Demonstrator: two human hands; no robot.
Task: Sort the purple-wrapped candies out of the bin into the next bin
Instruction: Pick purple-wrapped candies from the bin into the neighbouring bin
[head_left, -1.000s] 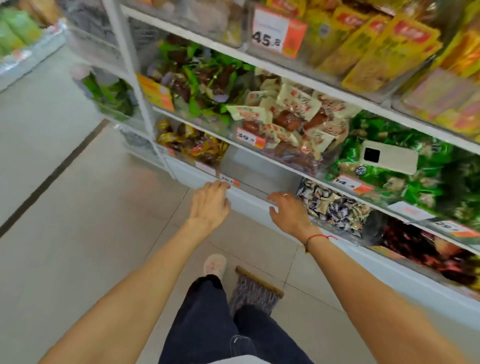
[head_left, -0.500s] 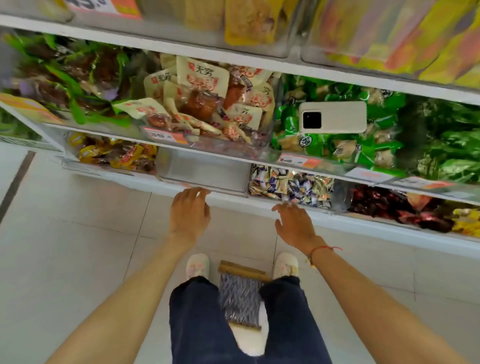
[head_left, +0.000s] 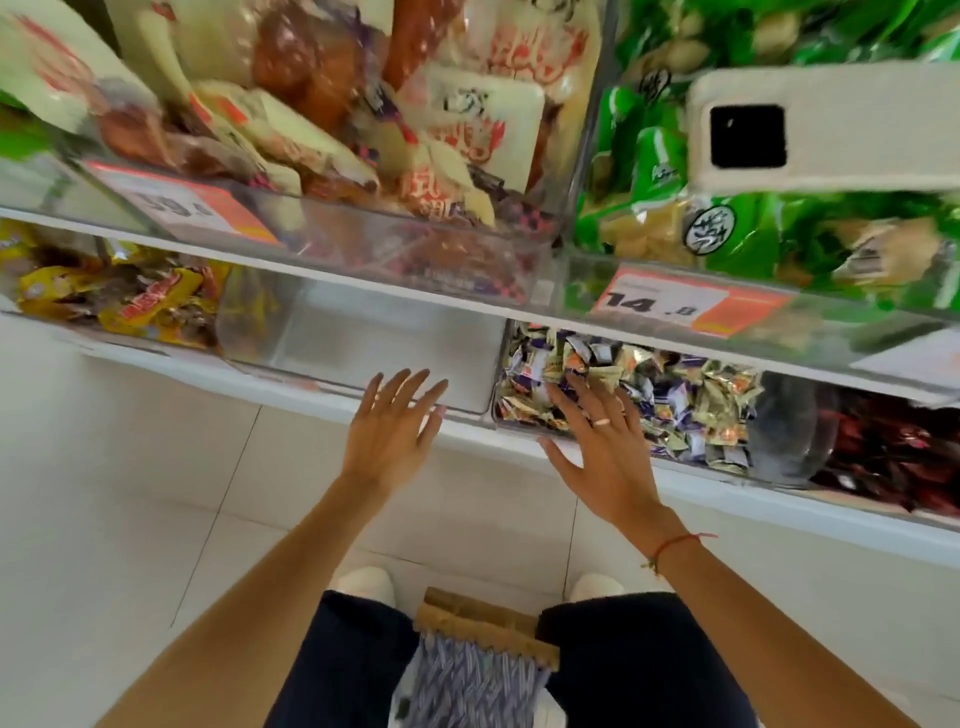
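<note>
On the lowest shelf a clear bin (head_left: 519, 423) holds a heap of mixed candies, purple-wrapped candies (head_left: 670, 400) among gold-wrapped ones. To its left stands an empty clear bin (head_left: 363, 332). My right hand (head_left: 597, 441) reaches over the front edge of the candy bin, fingers spread and straight, fingertips above the pile, holding nothing. My left hand (head_left: 392, 431) hovers at the front rim of the empty bin, fingers spread, also holding nothing.
Yellow-wrapped snacks (head_left: 119, 301) fill the bin further left; dark red packets (head_left: 893, 457) fill the one on the right. The shelf above carries red-and-white packs (head_left: 363, 119), green packs (head_left: 779, 228) with a white phone (head_left: 821, 130) on top, and price tags. A low stool (head_left: 478, 670) sits between my legs.
The camera has dropped and moved much closer to the shelves. Both hands went forward: the right one from the shelf edge to over the candy bin, the left to the empty bin's rim.
</note>
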